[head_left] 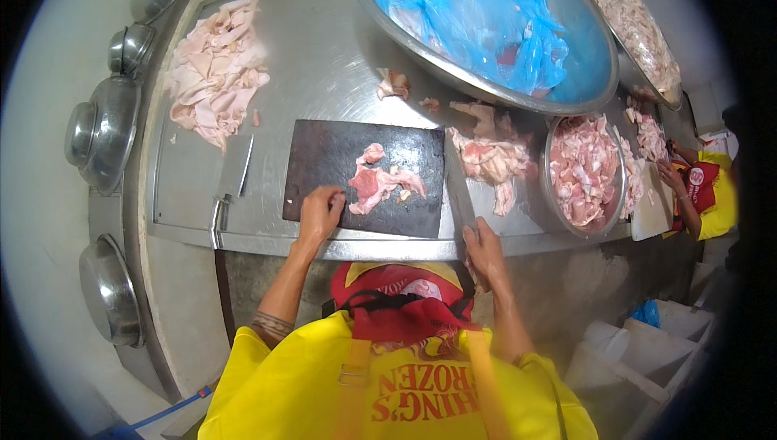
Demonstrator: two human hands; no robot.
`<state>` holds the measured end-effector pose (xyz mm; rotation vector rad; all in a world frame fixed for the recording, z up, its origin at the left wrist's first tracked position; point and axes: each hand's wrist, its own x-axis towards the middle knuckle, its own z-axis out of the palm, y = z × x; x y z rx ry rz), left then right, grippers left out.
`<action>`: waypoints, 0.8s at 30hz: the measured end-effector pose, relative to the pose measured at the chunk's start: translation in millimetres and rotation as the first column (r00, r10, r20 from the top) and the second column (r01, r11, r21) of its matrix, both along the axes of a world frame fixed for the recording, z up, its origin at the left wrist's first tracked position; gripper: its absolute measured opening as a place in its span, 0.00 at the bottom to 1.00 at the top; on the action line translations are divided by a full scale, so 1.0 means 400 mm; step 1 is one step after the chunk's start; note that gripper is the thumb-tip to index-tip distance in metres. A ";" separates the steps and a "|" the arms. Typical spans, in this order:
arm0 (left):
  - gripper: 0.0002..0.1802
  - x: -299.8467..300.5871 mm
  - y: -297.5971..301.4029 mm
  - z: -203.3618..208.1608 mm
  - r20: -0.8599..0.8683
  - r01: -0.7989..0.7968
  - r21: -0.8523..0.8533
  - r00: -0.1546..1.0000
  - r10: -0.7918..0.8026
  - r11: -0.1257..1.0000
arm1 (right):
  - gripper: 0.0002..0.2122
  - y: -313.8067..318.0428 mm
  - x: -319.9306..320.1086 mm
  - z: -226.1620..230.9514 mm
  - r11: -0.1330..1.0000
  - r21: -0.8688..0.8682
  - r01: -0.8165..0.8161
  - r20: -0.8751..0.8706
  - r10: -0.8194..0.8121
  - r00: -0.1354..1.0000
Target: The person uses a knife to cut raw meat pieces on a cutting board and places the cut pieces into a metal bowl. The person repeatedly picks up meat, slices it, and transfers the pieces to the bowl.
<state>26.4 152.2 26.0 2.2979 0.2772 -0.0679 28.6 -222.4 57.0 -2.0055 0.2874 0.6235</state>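
Note:
A dark cutting board (320, 153) lies at the table's near edge, with pieces of raw pink meat (372, 189) and a small scrap on it. Over the board's near left corner, my left hand (320, 213) has its fingers curled in, beside the meat; whatever they may hold is hidden. My right hand (484, 247) grips a knife (458, 185) by its handle. The long blade points away from me along the board's right edge. Just right of the blade sits a heap of meat with pale skin (494, 157).
Pale skin pieces (217, 68) are piled at the far left. Near them lies a second knife (236, 165). A large steel basin (595, 100) holds blue plastic bags; a smaller bowl (553, 189) holds cut meat. Another person (704, 189) works at the right. Steel basins (113, 128) line the left wall.

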 end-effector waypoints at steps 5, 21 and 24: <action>0.21 0.103 -0.137 -0.055 0.157 -0.157 0.307 0.981 0.113 0.939 | 0.15 0.089 0.025 0.004 0.956 -0.117 -0.268 0.145 0.283 0.948; 0.19 0.132 -0.061 0.019 -0.282 0.015 -0.260 0.955 -0.091 0.965 | 0.12 0.224 0.078 -0.023 0.928 -0.239 -0.287 0.318 0.354 0.880; 0.20 0.119 -0.061 0.010 -0.382 -0.049 -0.178 0.924 -0.023 0.983 | 0.12 0.266 0.025 -0.005 0.881 -0.288 -0.376 0.236 0.445 0.864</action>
